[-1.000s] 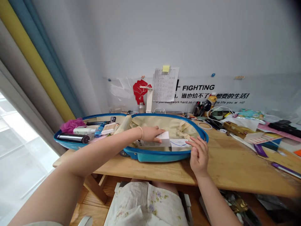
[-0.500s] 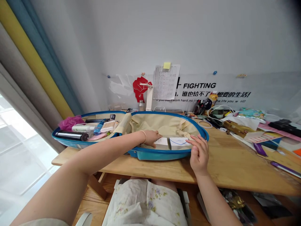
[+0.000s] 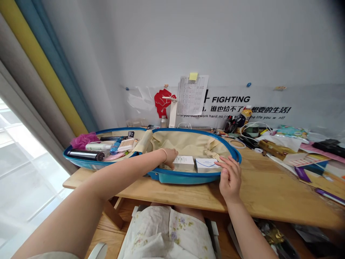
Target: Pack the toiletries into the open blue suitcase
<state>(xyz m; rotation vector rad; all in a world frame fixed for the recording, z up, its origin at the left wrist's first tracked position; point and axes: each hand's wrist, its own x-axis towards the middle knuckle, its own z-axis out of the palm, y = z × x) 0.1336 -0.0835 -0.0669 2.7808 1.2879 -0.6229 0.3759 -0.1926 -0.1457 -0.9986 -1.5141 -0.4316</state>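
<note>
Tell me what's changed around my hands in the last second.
Your left hand has moved left along the white rectangular cardboard box, uncovering more of its printed top; its grip is unclear. Your right hand stays at the edge of the open blue, beige-lined case, beside the blue-lined white cardboard box, also unmoved.

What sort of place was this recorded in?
Probably a study corner or bedroom in a home, though the rest of the room is out of view: a cluttered wooden desk, a motivational "FIGHTING" banner on the wall, and long curtains.
</note>
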